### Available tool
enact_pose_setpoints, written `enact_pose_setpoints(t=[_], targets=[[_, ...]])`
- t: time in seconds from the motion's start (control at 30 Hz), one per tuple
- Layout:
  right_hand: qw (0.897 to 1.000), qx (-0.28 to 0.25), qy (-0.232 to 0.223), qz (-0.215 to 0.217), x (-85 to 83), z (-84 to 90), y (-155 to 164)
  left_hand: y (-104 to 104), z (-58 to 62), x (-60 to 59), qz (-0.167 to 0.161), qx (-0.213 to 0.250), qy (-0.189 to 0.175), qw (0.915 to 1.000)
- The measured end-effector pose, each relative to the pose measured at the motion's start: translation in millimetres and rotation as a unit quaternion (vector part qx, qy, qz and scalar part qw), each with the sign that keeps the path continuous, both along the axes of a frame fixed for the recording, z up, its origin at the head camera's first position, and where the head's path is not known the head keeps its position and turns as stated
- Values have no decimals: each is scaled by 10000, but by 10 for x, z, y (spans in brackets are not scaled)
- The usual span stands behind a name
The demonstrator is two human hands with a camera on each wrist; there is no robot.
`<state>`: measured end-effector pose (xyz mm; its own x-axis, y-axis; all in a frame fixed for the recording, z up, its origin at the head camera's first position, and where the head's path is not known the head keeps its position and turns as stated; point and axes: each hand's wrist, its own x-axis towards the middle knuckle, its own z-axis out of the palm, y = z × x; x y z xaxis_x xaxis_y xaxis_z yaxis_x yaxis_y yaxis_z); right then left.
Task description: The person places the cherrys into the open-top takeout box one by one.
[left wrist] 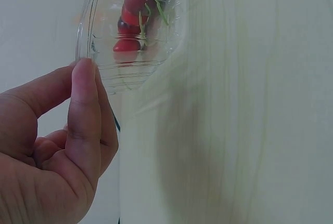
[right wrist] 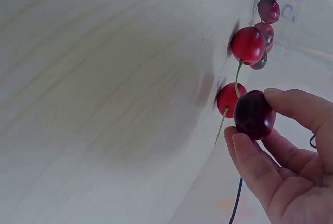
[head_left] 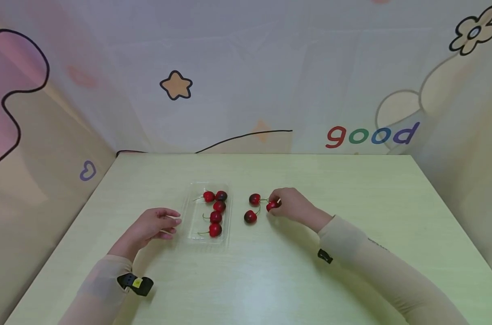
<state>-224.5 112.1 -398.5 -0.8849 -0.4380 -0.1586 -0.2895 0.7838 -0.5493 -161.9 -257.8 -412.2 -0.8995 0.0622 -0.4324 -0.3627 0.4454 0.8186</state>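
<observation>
A cherry (right wrist: 254, 115) is pinched between the thumb and fingertips of my right hand (head_left: 292, 205), dark on the side facing the right wrist camera. Just left of that hand, two loose cherries, one farther back (head_left: 255, 199) and one nearer (head_left: 250, 217), rest on the table with green stems. A clear plastic tray (head_left: 195, 225) holds several red cherries (head_left: 215, 217) in a column along its right side. At the tray's left edge my left hand (head_left: 154, 224) hovers with relaxed fingers, holding nothing. Its fingertips (left wrist: 84, 76) are close to the rim; whether they touch it is unclear.
The pale wooden table (head_left: 270, 280) reaches back to a printed cloth backdrop (head_left: 246, 81) with a star, a flower and the word "good". Cloth also hangs along both sides. Black straps with small devices (head_left: 135, 283) sit on the sleeves.
</observation>
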Motion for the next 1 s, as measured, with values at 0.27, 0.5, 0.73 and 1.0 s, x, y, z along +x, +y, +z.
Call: enact_pose_setpoints(t=[0.27, 0.5, 0.73, 1.0], targets=[[9998, -198, 5, -18, -13, 32, -62, 15, 4, -12, 7, -27, -11, 10000], [9989, -463, -2, 33, 21, 124, -169, 14, 6, -7, -13, -34, -6, 10000], [9982, -583, 138, 34, 35, 205, -255, 21, 7, -6, -7, 0, -3, 10000], [9977, -670, 5, 42, 16, 236, -373, 8, -6, -8, -12, 21, -7, 10000]])
